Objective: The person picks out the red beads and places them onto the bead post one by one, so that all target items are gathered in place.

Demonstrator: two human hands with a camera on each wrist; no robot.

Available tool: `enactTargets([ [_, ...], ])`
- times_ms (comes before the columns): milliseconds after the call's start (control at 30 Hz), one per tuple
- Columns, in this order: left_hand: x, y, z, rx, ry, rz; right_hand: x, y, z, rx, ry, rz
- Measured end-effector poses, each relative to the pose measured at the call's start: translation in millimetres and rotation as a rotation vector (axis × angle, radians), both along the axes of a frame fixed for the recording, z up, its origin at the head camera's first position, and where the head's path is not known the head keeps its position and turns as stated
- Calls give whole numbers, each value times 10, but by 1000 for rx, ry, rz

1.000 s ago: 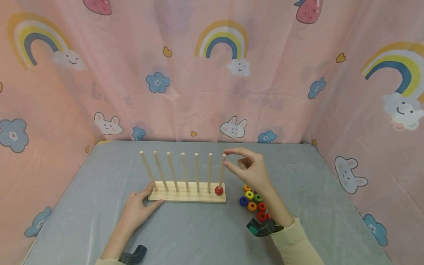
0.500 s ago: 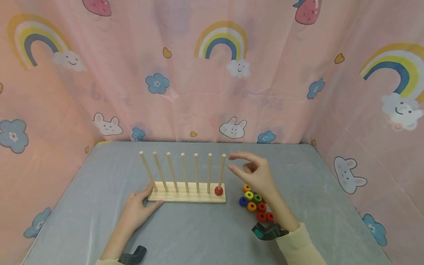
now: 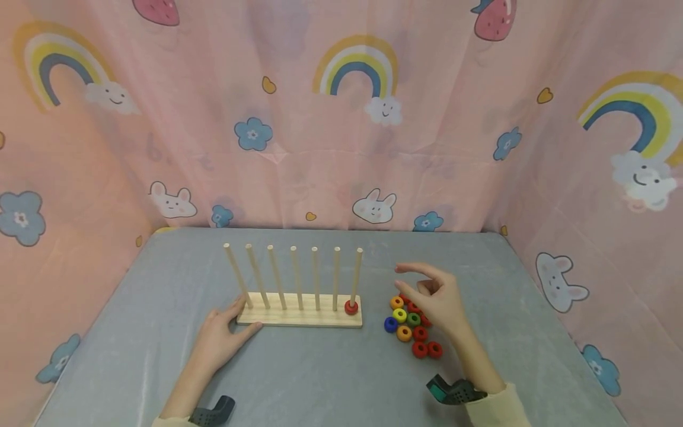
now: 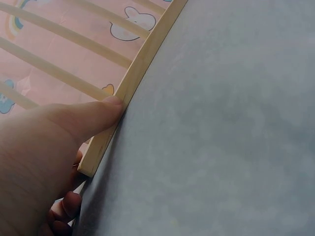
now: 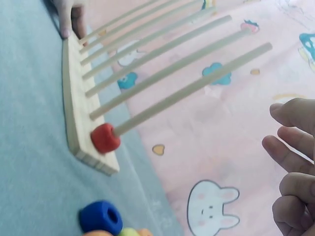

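A wooden peg rack (image 3: 299, 319) with a row of several upright pegs stands on the table. One red bead (image 3: 351, 308) sits at the foot of its rightmost peg; in the right wrist view this red bead (image 5: 105, 138) lies against the base. My left hand (image 3: 219, 338) grips the rack's left end, thumb on the front edge and fingers round the end, as the thumb (image 4: 98, 118) shows in the left wrist view. To the right of the rack, my right hand (image 3: 440, 299) hovers above the loose beads, thumb and index finger apart with nothing between them.
Loose beads lie right of the rack: a blue bead (image 3: 391, 324), a yellow bead (image 3: 399, 315), a green bead (image 3: 413, 319), orange ones and several red ones. The grey-covered table (image 3: 320, 379) meets a pink patterned curtain (image 3: 320, 166) at its back edge.
My right hand has moved away from the top of the rightmost peg, to the right and down over the beads, its thumb and index finger spreading. The left hand has stayed put.
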State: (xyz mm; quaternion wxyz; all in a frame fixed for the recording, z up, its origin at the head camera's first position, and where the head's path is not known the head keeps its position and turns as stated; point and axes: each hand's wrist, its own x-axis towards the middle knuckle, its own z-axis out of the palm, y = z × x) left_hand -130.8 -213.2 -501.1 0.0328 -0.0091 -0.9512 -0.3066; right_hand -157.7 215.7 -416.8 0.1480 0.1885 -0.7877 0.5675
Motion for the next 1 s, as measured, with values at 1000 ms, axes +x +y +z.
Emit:
enactTargets([
  [1000, -3, -2, -9, -4, 34, 2, 204, 696, -734, 7, -167, -249],
])
